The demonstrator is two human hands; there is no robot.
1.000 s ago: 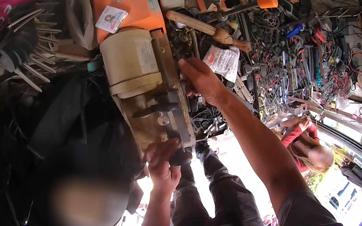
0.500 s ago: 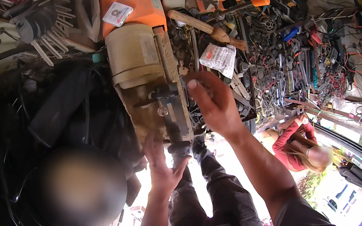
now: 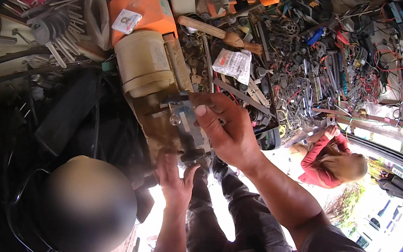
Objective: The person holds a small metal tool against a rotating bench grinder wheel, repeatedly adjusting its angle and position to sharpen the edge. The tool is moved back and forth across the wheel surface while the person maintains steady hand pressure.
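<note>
A dusty bench machine with a beige motor housing point(image 3: 146, 61) stands in front of me, and it looks like a key-cutting machine. Along its near side runs a dark carriage point(image 3: 190, 137) with a small clear knob point(image 3: 175, 119). My left hand point(image 3: 174, 181) cups the black knob point(image 3: 192, 155) at the carriage's near end, thumb on one side and fingers on the other. Over the carriage's far end, my right hand point(image 3: 226, 129) has its fingers curled and its thumb toward them. Whatever lies between those fingertips is hidden.
An orange cover point(image 3: 150, 10) carries a small white packet point(image 3: 126, 21). Key blanks point(image 3: 58, 28) hang at the left. A wooden-handled brush point(image 3: 220, 31) and a white bag point(image 3: 233, 64) lie behind. Tools and wires point(image 3: 334, 62) crowd the right; a person in red point(image 3: 323, 158) sits beyond.
My right hand has moved left and down onto the far end of the carriage. My left hand stays at the black knob. The whole view has shifted slightly.
</note>
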